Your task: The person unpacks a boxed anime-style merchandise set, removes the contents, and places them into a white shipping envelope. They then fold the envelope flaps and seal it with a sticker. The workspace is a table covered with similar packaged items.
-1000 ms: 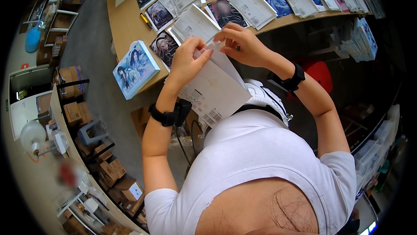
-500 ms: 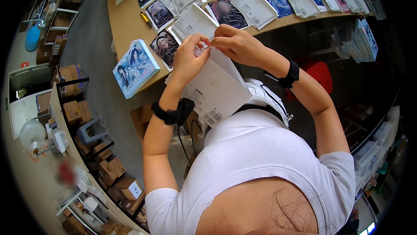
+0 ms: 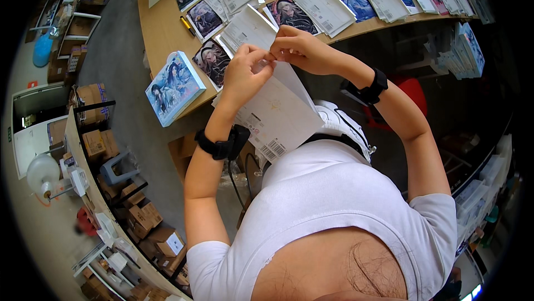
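Wooden table (image 3: pixel 166 40) runs beyond both hands, rows of white packets (image 3: pixel 384 1) and picture cards (image 3: pixel 351 1) across it. Floor past my left forearm, then cardboard boxes (image 3: pixel 146 215) on a rack.

Hand status. Left hand (image 3: pixel 245 77): raised from the elbow, back of hand up, fingers curled, thumb closed toward index. It has the top end of a white sleeve (image 3: pixel 278 113) pinched. Right hand (image 3: pixel 305 51): forearm angled in from the right, wrist bent inward, fingers folded, thumb and index nearly meeting right next to the left fingertips. Can't tell if it has a grip on anything or just touches the sleeve's edge.

Sleeve position: below and between the hands, tilted, barcode end toward my waist, a translucent flap showing under the right hand.

Black band (image 3: pixel 217 144) on left wrist, another strap (image 3: pixel 374 86) on right wrist.

Near the left hand: dark picture card (image 3: pixel 212 63) just beyond it to the left; blue illustrated box (image 3: pixel 175 88) farther left, on the table corner; yellow-black marker (image 3: pixel 187 26) beyond that card. Red object (image 3: pixel 413 101) behind right forearm, partly hidden.
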Motion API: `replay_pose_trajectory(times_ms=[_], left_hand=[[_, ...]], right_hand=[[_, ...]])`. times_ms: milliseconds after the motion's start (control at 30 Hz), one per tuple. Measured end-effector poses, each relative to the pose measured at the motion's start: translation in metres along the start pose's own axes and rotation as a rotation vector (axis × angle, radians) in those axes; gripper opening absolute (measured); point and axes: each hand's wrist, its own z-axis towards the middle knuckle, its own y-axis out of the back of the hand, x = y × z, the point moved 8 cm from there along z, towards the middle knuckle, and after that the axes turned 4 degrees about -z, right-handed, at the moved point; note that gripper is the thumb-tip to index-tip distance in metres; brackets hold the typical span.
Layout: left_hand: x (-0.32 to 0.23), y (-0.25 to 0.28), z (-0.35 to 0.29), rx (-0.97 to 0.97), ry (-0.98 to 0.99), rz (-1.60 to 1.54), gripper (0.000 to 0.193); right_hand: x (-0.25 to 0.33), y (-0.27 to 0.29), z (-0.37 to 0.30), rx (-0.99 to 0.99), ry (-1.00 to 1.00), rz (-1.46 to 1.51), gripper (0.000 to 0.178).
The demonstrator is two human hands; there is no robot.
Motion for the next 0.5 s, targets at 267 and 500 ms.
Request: replay_pose_trajectory(times_ms=[267,500], left_hand=[[-0.001,-0.003,-0.001,0.021,0.015,-0.025,0.012],[-0.011,-0.003,-0.003,0.007,-0.026,-0.021,0.01]], right_hand=[[-0.017,-0.008,-0.002,-0.007,-0.117,0.215,0.005],[-0.023,-0.008,-0.013,-0.184,-0.08,0.14,0.022]])
